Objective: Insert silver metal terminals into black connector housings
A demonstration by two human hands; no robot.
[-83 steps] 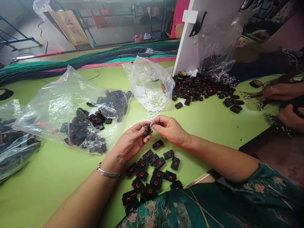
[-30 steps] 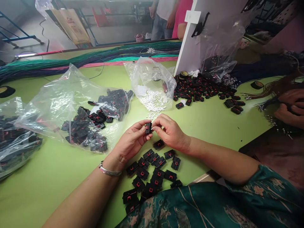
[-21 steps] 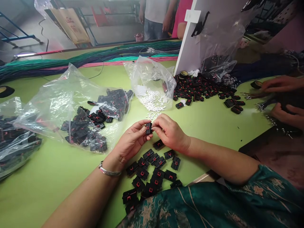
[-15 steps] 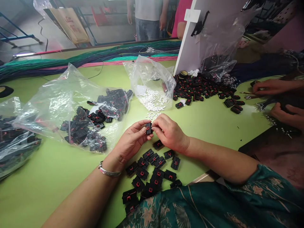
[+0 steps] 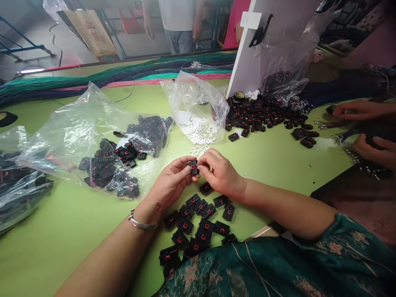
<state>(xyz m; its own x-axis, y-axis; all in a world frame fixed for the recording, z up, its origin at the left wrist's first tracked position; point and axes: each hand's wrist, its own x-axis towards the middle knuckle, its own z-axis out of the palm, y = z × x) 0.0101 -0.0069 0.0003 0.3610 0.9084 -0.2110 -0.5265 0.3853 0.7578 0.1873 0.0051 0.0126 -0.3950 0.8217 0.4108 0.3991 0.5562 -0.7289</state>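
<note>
Right in the middle of the frame, the thumb and fingers of the left hand (image 5: 173, 181) are clamped on a small black connector housing (image 5: 193, 167) with a red clip on its face, held up off the table. The right hand (image 5: 221, 173) meets it from the other side, thumb and forefinger together at the housing's right edge; from where I stand I can't tell whether they pinch some tiny piece. A silver bracelet (image 5: 142, 223) circles the left wrist.

Just below the hands, loose housings (image 5: 203, 237) lie scattered over the green tabletop (image 5: 269, 154), reaching down to the patterned green clothing (image 5: 262, 268). Just above the fingers, small white pieces (image 5: 200, 131) lie in and before the mouth of a clear plastic bag (image 5: 193, 93). Left of centre, a larger clear bag (image 5: 66, 132) holds more black housings, and another full bag (image 5: 24, 198) sits at the left edge.

Right of centre, a heap of black housings (image 5: 255, 113) lies at the foot of a white panel (image 5: 247, 53), with a roll of tape (image 5: 239, 96) on it. At the right edge, a co-worker's hands (image 5: 360, 111) are among thin wires with metal ends. Green, blue and pink wires (image 5: 123, 74) run across the upper left, and beyond them stands a person (image 5: 177, 18) in a white shirt and jeans.
</note>
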